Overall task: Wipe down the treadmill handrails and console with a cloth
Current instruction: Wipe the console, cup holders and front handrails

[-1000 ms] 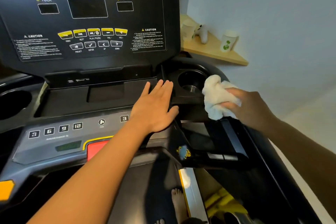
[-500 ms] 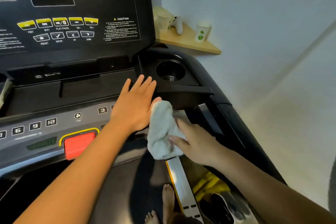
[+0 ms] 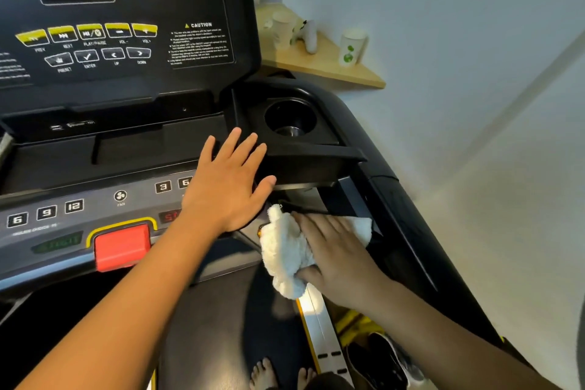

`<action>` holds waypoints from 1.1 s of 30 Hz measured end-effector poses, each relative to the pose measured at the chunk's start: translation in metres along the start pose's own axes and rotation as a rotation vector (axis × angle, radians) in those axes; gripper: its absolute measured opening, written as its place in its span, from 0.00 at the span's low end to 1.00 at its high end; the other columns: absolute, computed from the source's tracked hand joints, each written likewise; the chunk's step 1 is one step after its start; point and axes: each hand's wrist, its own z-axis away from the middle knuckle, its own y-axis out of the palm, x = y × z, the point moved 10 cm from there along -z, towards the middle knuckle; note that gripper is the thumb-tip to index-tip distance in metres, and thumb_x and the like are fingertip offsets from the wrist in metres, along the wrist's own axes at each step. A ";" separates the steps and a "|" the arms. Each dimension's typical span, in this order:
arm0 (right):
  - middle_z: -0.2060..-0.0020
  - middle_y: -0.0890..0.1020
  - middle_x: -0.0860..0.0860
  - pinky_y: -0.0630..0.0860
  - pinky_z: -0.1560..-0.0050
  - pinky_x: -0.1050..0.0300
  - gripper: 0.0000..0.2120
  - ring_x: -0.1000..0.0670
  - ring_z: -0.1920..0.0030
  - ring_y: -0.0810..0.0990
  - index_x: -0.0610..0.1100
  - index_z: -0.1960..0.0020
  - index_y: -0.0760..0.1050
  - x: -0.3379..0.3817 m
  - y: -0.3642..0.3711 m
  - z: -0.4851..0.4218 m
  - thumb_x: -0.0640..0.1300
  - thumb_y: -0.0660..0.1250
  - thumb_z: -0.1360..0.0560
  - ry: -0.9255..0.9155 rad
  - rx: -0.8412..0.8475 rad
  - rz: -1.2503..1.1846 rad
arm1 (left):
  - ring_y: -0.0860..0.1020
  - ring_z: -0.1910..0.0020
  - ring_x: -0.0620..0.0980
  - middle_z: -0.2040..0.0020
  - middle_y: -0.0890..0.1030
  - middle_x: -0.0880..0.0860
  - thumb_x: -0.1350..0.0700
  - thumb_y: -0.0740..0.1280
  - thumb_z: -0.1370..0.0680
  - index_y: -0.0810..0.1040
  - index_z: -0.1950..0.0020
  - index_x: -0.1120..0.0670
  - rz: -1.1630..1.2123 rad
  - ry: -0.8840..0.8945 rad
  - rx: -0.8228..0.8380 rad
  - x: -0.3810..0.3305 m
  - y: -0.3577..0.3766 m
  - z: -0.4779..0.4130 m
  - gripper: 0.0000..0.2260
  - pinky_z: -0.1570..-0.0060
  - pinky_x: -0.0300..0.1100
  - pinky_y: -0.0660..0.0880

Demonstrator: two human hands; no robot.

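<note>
Fingers of the right hand (image 3: 335,250) lie nearly straight across a white terry cloth (image 3: 286,255), the thumb tucked against its lower fold, pressing it flat onto the lower right corner of the treadmill console (image 3: 95,209), just under the ledge of the cup holder (image 3: 289,119). The cloth bunches out to the left of the knuckles and shows again as a small white edge beyond the fingertips on the right; what exactly it covers there is hidden by the hand. The left hand (image 3: 226,187) rests palm down on the console deck just above and to the left, fingers spread and straight, holding nothing, its thumb reaching toward the holder's ledge and close to the cloth without clearly touching it. The right handrail (image 3: 408,215), a long dark bar, runs from the cup holder diagonally down and to the right, toward the person. Its long axis starts just beyond the right fingertips, so the cloth hand is plainly the nearer of the two, and a sweep along the rail would likely carry it rightward and back along that line. The red stop button (image 3: 122,245) sits well to the left. Behind the machine, paper cups (image 3: 351,47) stand on a wooden corner shelf (image 3: 326,68).
</note>
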 end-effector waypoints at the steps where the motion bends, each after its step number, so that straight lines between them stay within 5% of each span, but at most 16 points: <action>1: 0.29 0.67 0.52 0.59 0.26 0.51 0.35 0.50 0.29 0.65 0.48 0.24 0.56 -0.003 -0.002 0.004 0.59 0.58 0.27 -0.024 -0.022 0.004 | 0.45 0.21 0.52 0.20 0.54 0.50 0.37 0.42 0.19 0.56 0.21 0.49 -0.011 -0.004 -0.005 -0.001 0.000 0.001 0.30 0.24 0.58 0.43; 6: 0.24 0.60 0.56 0.54 0.25 0.60 0.35 0.55 0.25 0.58 0.51 0.22 0.54 -0.057 -0.017 0.027 0.39 0.66 0.23 0.023 0.107 0.002 | 0.46 0.21 0.55 0.21 0.57 0.53 0.38 0.42 0.19 0.59 0.21 0.52 -0.039 -0.043 -0.030 -0.016 -0.001 0.012 0.30 0.24 0.60 0.43; 9: 0.23 0.57 0.55 0.53 0.28 0.63 0.34 0.55 0.24 0.56 0.49 0.22 0.52 -0.068 -0.022 0.033 0.40 0.65 0.22 0.015 0.216 0.068 | 0.44 0.21 0.56 0.21 0.56 0.54 0.39 0.42 0.19 0.60 0.22 0.53 -0.049 -0.054 -0.028 -0.024 0.000 0.017 0.30 0.25 0.60 0.41; 17: 0.37 0.77 0.44 0.70 0.32 0.46 0.25 0.46 0.35 0.74 0.39 0.33 0.71 -0.007 -0.001 0.004 0.41 0.73 0.28 -0.140 -0.152 -0.162 | 0.42 0.22 0.60 0.20 0.55 0.55 0.39 0.36 0.20 0.58 0.22 0.52 -0.171 -0.066 0.047 -0.050 0.014 0.024 0.32 0.25 0.63 0.42; 22: 0.28 0.66 0.50 0.61 0.28 0.51 0.38 0.46 0.29 0.70 0.44 0.25 0.60 -0.036 -0.002 0.015 0.36 0.74 0.31 -0.162 -0.148 -0.137 | 0.44 0.21 0.58 0.21 0.56 0.55 0.40 0.42 0.18 0.62 0.22 0.49 -0.064 -0.062 -0.017 -0.053 0.006 0.027 0.28 0.25 0.61 0.42; 24: 0.25 0.60 0.52 0.56 0.27 0.57 0.34 0.49 0.25 0.62 0.44 0.22 0.54 -0.063 0.001 0.021 0.40 0.66 0.23 -0.051 -0.089 -0.035 | 0.42 0.21 0.57 0.20 0.54 0.54 0.39 0.42 0.18 0.61 0.22 0.47 -0.054 -0.071 -0.014 -0.053 0.006 0.027 0.27 0.25 0.61 0.41; 26: 0.27 0.67 0.47 0.61 0.27 0.51 0.27 0.45 0.27 0.64 0.42 0.25 0.62 -0.075 0.003 0.022 0.42 0.64 0.23 0.033 -0.087 -0.037 | 0.41 0.21 0.57 0.20 0.53 0.54 0.39 0.42 0.19 0.60 0.22 0.46 -0.061 -0.085 -0.014 -0.054 0.004 0.026 0.27 0.25 0.61 0.40; 28: 0.40 0.78 0.43 0.72 0.36 0.45 0.26 0.41 0.37 0.76 0.40 0.34 0.72 -0.068 0.010 0.015 0.46 0.72 0.29 0.073 -0.101 -0.085 | 0.41 0.21 0.57 0.20 0.53 0.54 0.38 0.43 0.19 0.59 0.22 0.45 -0.071 -0.088 -0.022 -0.054 0.004 0.025 0.27 0.25 0.61 0.40; 30: 0.49 0.82 0.47 0.79 0.46 0.50 0.38 0.46 0.49 0.82 0.43 0.37 0.73 -0.048 0.016 0.004 0.55 0.80 0.42 0.007 -0.084 0.014 | 0.42 0.21 0.56 0.20 0.53 0.54 0.38 0.44 0.19 0.60 0.22 0.45 -0.063 -0.088 -0.029 -0.054 0.005 0.025 0.27 0.25 0.61 0.40; 33: 0.47 0.82 0.49 0.78 0.43 0.52 0.44 0.48 0.47 0.82 0.44 0.36 0.69 -0.022 0.003 0.008 0.53 0.82 0.47 -0.037 -0.163 0.013 | 0.41 0.21 0.55 0.20 0.52 0.52 0.38 0.42 0.19 0.59 0.22 0.44 -0.057 -0.085 -0.013 -0.051 0.009 0.026 0.27 0.25 0.60 0.39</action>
